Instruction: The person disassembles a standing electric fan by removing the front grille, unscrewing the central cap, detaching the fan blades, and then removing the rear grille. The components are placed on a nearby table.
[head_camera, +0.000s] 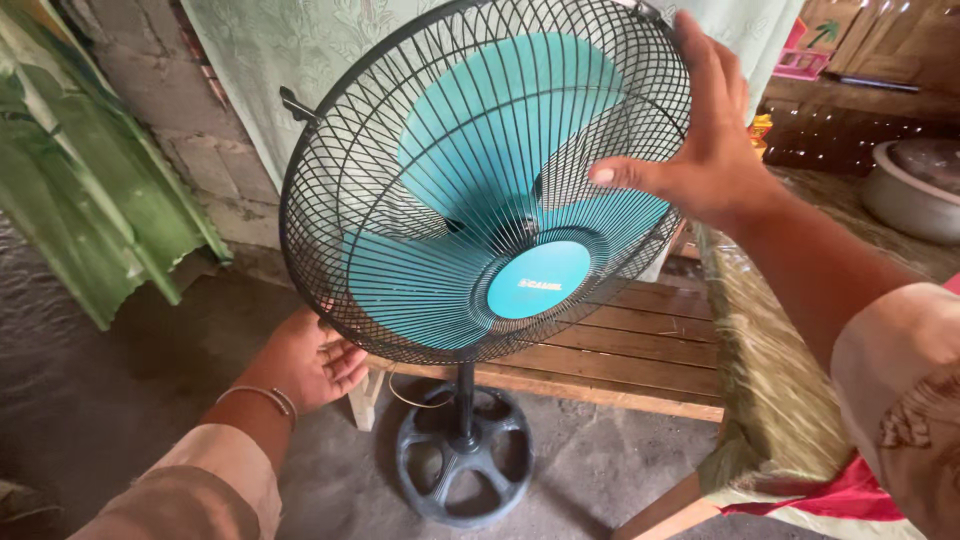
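Both hands — left hand (305, 362), right hand (705, 135) — grip the upright fan (480, 190) (tilted upward).

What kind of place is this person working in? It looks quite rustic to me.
Probably a simple home, perhaps a rural one. The wall is bare unplastered block, a patterned cloth hangs as a curtain, and the floor is rough grey. Both hands, left hand and right hand, grip a standing fan beside a low slatted wooden bench.
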